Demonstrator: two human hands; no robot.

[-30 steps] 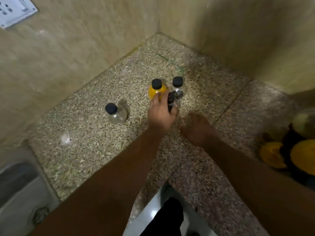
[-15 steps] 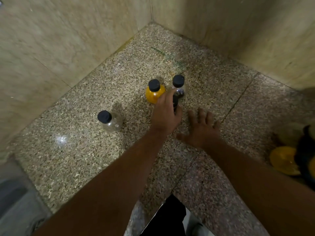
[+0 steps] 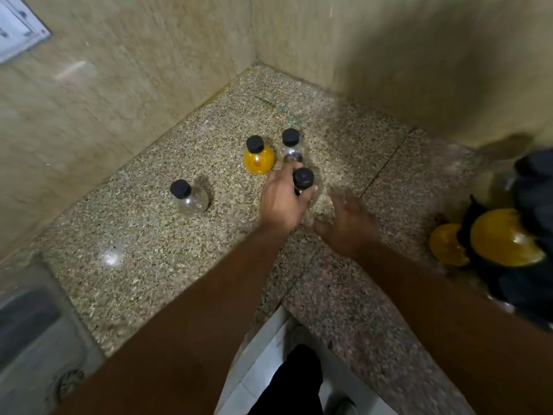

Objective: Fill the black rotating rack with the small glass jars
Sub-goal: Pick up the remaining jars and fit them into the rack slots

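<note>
My left hand [image 3: 282, 202] grips a small glass jar with a black cap [image 3: 303, 178], lifted a little off the speckled stone counter [image 3: 143, 235]. Behind it stand a jar of yellow powder [image 3: 259, 158] and a clear jar [image 3: 291, 146], both black-capped. Another clear, black-capped jar [image 3: 188, 197] stands alone to the left. My right hand [image 3: 347, 226] hovers blurred beside the left, fingers spread, holding nothing. At the right edge is the black rotating rack [image 3: 529, 235], blurred, with yellow-filled jars [image 3: 502, 238] in it.
Tiled walls meet in a corner [image 3: 254, 40] behind the jars. A steel sink [image 3: 33, 339] lies at the lower left. The counter's front edge [image 3: 269, 319] runs below my arms, with floor and a dark trouser leg beneath. A white switch plate [image 3: 18, 28] is at the upper left.
My left hand has closed on the near jar and raised it, so its cap now shows above my fingers. My right hand has shifted nearer. The view has swung toward the rack.
</note>
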